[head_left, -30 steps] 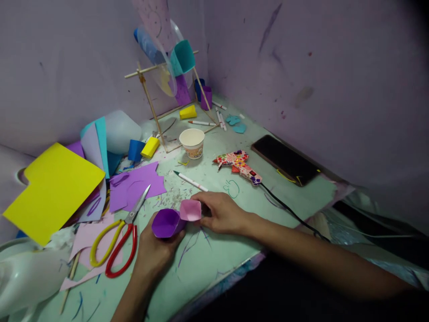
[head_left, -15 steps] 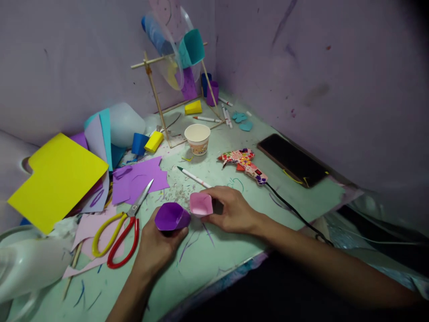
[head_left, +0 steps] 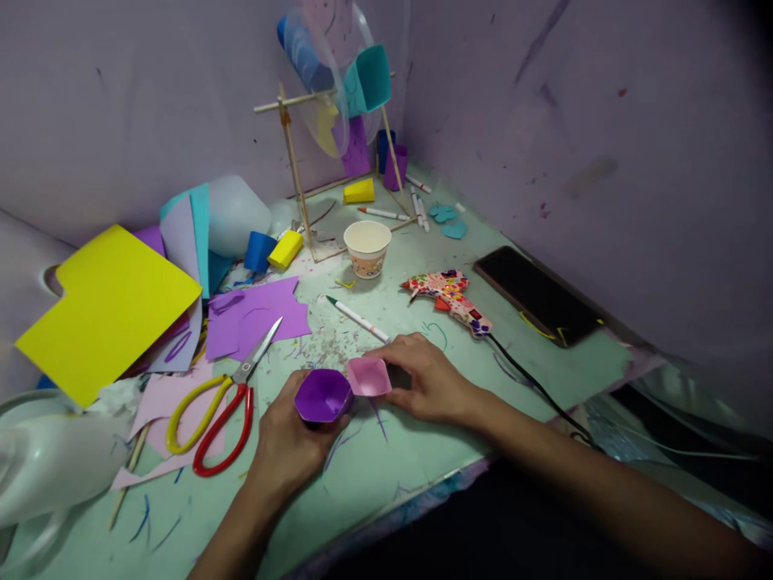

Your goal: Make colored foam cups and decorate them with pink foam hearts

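- The purple cup (head_left: 323, 395) is held in the left hand (head_left: 293, 439), with fingers and thumb wrapped round its side, near the middle of the table (head_left: 423, 451).
- The pink cup (head_left: 369, 377) is pinched by the right hand (head_left: 426, 379), just right of the purple one. Both tops face up. Whether the two cups touch cannot be told for sure.
- The sides look thin, so either cup could be bent if it is squeezed too hard.
- If the pink cup is pinched too loosely, it could be tipped or dropped.
- If the cups are pressed together unevenly, both could be pushed crooked.
- The glue gun (head_left: 450, 296) lies on the right, farther off than the right hand. Whether it is hot cannot be told; if so, fingers could be burned by its tip.
- Its cord (head_left: 531, 383) runs near the right arm. If it is caught, the gun could be dragged.
- The marker (head_left: 357, 318), just past the right hand, could be rolled by a bump.
- The scissors (head_left: 244, 371), on the left, could be knocked by the left arm.
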Available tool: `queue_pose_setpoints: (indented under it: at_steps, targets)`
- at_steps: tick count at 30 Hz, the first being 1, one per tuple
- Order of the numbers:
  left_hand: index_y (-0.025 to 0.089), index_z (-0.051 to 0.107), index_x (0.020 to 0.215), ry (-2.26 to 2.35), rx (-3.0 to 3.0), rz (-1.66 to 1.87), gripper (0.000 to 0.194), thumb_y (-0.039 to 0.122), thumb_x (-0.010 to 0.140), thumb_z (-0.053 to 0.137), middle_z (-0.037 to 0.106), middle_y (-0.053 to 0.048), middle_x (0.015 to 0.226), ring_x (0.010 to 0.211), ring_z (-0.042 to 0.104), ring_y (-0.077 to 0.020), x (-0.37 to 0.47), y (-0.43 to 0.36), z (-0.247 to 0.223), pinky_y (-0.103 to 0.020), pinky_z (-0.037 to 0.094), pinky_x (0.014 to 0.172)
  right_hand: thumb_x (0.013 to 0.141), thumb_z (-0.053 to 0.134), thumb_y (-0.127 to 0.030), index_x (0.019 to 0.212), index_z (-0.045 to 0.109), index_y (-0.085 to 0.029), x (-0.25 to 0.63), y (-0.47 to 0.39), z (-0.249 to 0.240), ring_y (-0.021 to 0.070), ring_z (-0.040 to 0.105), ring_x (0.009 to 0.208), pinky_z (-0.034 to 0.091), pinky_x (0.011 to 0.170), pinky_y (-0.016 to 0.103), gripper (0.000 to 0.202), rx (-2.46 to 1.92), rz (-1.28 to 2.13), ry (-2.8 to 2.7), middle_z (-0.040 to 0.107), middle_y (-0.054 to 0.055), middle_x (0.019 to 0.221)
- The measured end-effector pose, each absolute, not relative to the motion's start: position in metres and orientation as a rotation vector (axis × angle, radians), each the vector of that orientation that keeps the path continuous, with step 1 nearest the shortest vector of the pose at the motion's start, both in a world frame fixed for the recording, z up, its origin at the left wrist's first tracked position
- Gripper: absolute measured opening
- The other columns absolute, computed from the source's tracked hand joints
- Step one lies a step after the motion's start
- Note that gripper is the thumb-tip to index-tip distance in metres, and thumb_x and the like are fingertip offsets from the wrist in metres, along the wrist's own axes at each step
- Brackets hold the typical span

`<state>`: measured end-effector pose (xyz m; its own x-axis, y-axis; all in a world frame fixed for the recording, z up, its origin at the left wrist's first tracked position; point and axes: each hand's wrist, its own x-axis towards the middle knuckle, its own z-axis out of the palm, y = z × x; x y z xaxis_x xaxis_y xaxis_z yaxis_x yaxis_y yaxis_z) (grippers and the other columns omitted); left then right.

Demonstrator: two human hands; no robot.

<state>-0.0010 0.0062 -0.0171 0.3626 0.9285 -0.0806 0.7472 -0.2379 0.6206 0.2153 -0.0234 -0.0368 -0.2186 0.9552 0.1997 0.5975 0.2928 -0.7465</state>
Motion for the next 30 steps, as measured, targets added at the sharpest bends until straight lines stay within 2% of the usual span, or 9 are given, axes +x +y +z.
queue_pose_setpoints:
  at_steps: [4,16,19,22,24,27,30]
  targets:
    - [0.022,0.056,0.093,1.446,2.068,0.403,0.031,0.037,0.068,0.067,0.067,-0.003,0.087,0.079,0.066,-0.0238,0.001,0.007,-0.016,-0.035,0.051,0.068,0.073,0.071,-0.032,0.108,0.065,-0.022,0.215,-0.023,-0.036,0.0235,0.061,0.088,0.038,0.081,0.036,0.037,-1.372,0.709,-1.902,0.071,0.005,0.094]
    - [0.021,0.056,0.09,1.475,2.063,0.373,0.029,0.035,0.068,0.067,0.069,-0.002,0.082,0.073,0.066,-0.0232,0.001,0.008,-0.019,-0.034,0.051,0.066,0.067,0.074,-0.027,0.102,0.066,-0.019,0.216,-0.021,-0.038,0.0241,0.06,0.086,0.038,0.08,0.036,0.036,-1.358,0.676,-1.902,0.07,0.005,0.089]
    - [0.02,0.059,0.087,1.51,1.982,0.389,0.029,0.036,0.065,0.069,0.069,-0.003,0.076,0.07,0.065,-0.0232,0.003,0.009,-0.017,-0.034,0.051,0.065,0.067,0.074,-0.029,0.096,0.067,-0.017,0.216,-0.021,-0.037,0.0223,0.058,0.079,0.038,0.077,0.035,0.032,-1.373,0.712,-1.862,0.068,0.005,0.082]
    - [0.017,0.063,0.076,1.553,1.822,0.411,0.028,0.04,0.063,0.07,0.067,-0.003,0.066,0.063,0.063,-0.0234,0.001,0.009,-0.012,-0.034,0.051,0.06,0.07,0.071,-0.037,0.087,0.065,-0.014,0.217,-0.021,-0.035,0.0187,0.055,0.071,0.04,0.072,0.033,0.029,-1.331,0.902,-1.653,0.064,0.005,0.076]
    - [0.015,0.064,0.073,1.564,1.684,0.481,0.031,0.042,0.06,0.072,0.066,-0.004,0.062,0.06,0.061,-0.023,-0.002,0.008,-0.008,-0.033,0.049,0.056,0.073,0.068,-0.041,0.091,0.063,-0.013,0.217,-0.02,-0.035,0.0167,0.054,0.071,0.042,0.068,0.03,0.034,-1.204,1.141,-1.405,0.062,0.005,0.08]
    - [0.013,0.066,0.076,1.454,1.408,0.653,0.036,0.042,0.056,0.072,0.065,-0.004,0.063,0.063,0.06,-0.023,-0.005,0.005,-0.005,-0.032,0.048,0.057,0.073,0.068,-0.045,0.101,0.06,-0.013,0.218,-0.019,-0.036,0.0131,0.052,0.066,0.04,0.056,0.024,0.043,-0.98,1.449,-1.076,0.06,0.004,0.082]
    - [0.012,0.066,0.08,1.298,1.159,0.725,0.038,0.04,0.055,0.073,0.066,-0.006,0.069,0.07,0.061,-0.0246,-0.005,0.001,-0.003,-0.034,0.048,0.064,0.072,0.07,-0.044,0.101,0.061,-0.012,0.217,-0.017,-0.037,0.0103,0.049,0.059,0.036,0.049,0.021,0.043,-0.903,1.58,-0.966,0.058,0.002,0.077]
